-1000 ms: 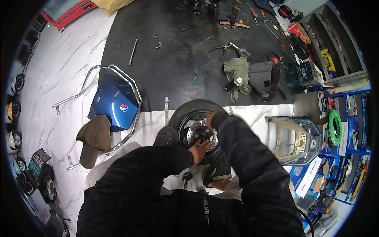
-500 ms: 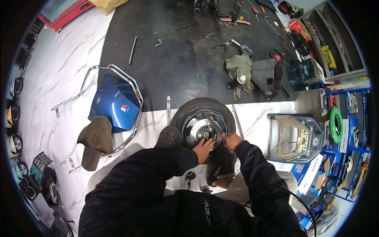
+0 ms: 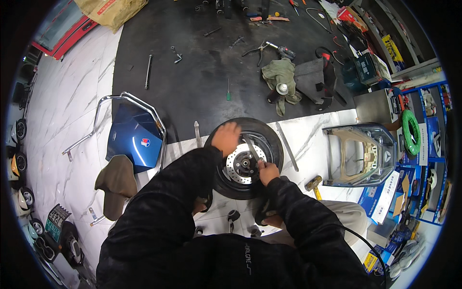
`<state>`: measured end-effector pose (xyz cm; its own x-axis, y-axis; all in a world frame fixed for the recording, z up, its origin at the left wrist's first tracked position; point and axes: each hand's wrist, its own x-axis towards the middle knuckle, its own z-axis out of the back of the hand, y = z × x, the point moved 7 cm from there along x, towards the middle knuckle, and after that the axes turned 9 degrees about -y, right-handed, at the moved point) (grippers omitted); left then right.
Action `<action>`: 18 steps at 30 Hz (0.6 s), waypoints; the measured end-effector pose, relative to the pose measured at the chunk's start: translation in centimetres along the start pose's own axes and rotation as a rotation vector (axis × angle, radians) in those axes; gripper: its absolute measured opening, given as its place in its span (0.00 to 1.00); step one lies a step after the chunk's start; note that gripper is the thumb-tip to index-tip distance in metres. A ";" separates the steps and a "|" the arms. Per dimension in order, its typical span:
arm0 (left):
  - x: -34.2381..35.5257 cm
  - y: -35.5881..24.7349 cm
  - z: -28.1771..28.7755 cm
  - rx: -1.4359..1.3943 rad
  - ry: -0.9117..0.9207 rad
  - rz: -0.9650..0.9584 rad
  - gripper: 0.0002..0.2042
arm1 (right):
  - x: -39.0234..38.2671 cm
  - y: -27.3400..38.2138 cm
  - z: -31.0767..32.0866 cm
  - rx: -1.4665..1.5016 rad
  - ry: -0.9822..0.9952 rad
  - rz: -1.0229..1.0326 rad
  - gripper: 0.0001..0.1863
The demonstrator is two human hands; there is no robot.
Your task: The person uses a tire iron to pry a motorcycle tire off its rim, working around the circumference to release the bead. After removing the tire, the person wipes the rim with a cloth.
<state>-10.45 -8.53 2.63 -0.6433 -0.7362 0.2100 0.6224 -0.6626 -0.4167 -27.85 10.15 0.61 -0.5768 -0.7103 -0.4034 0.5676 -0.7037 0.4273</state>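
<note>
A wide head camera looks steeply down, centred near the wheel (image 3: 245, 163).

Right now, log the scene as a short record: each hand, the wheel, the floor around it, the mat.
Left hand: open over the upper-left part of the tire; contact unclear
Right hand: closed on a flat metal bar that slants across the wheel
Wheel: lying flat, black tire, drilled brake disc facing up
Floor right of wheel: loose bar, hammer
Floor left of wheel: blue panel, chrome rail
Mat: green-handled screwdriver, pliers, green cloth
</note>
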 end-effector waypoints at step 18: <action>2.7 2.9 -3.5 0.105 0.316 -0.017 0.46 | -2.0 2.4 -1.5 0.076 -0.061 -0.062 0.32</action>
<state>-11.95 -11.92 -1.07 -0.7500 -0.6571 -0.0756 0.6425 -0.6968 -0.3189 -24.43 9.88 1.24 -0.6450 -0.6617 -0.3821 0.4853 -0.7410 0.4641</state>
